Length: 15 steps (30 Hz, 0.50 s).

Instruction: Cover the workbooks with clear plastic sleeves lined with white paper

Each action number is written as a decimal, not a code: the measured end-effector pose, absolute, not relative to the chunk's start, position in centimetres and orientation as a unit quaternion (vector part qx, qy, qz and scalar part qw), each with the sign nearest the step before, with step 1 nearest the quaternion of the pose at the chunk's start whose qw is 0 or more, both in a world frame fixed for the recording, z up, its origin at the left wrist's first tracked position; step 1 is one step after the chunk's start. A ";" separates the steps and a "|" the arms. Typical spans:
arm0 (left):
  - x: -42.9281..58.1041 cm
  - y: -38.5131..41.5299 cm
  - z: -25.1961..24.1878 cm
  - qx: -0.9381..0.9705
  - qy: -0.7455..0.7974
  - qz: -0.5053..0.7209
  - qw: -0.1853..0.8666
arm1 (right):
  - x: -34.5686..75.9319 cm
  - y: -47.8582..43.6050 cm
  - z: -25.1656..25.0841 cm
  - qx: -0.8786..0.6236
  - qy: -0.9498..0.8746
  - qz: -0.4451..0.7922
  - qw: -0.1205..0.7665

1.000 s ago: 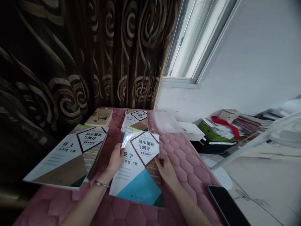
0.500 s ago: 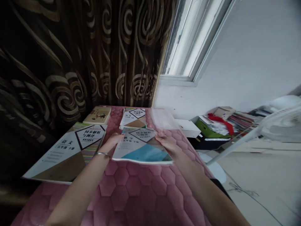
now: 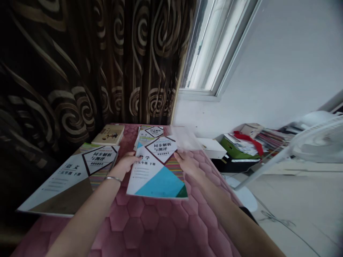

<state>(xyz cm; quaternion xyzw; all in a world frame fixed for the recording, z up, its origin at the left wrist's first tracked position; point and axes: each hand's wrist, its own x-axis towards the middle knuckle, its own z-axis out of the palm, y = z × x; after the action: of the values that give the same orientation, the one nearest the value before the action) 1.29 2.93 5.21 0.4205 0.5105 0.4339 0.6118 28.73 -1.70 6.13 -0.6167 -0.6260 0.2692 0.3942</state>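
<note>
Between my two hands is a workbook (image 3: 158, 175) with a white, blue and striped cover, its front facing me. My left hand (image 3: 128, 161) is closed on its left edge, and a metal bangle circles that wrist. On the opposite edge, my right hand (image 3: 184, 163) pinches the cover side with thumb and fingers. Behind the held workbook lies another workbook (image 3: 152, 131), partly covered by it. A brown-and-white workbook (image 3: 69, 182) rests at the left, with my left forearm passing over its right side.
A tan book stack (image 3: 109, 134) sits at the back left by the patterned curtain (image 3: 144, 64). All lie on a pink quilted surface (image 3: 160, 228). To the right are a blurred translucent sheet (image 3: 184, 137), a white box (image 3: 213, 147), papers in a green bag (image 3: 238, 151) and a white fan (image 3: 289, 146).
The held workbook has tilted up, so its cover now faces me more fully and reads sharper. Both hands keep their grip on its sides. The view has shifted slightly.
</note>
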 end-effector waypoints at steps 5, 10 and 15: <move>1.9 2.2 8.2 0.512 0.431 0.540 0.510 | 30.5 -2.1 7.3 -0.627 -0.691 0.039 0.357; 2.1 1.2 8.2 0.617 0.429 0.556 0.354 | 31.5 -2.3 7.1 -0.657 -0.693 -0.065 0.291; 2.2 0.8 7.4 0.620 0.404 0.592 0.319 | 31.4 -2.8 6.5 -0.653 -0.692 -0.106 0.290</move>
<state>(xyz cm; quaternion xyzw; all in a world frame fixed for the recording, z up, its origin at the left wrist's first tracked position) 2.17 0.78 7.36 0.6198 0.4039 0.5921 0.3194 31.41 -2.76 6.50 -0.6528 -0.6920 -0.1057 0.2895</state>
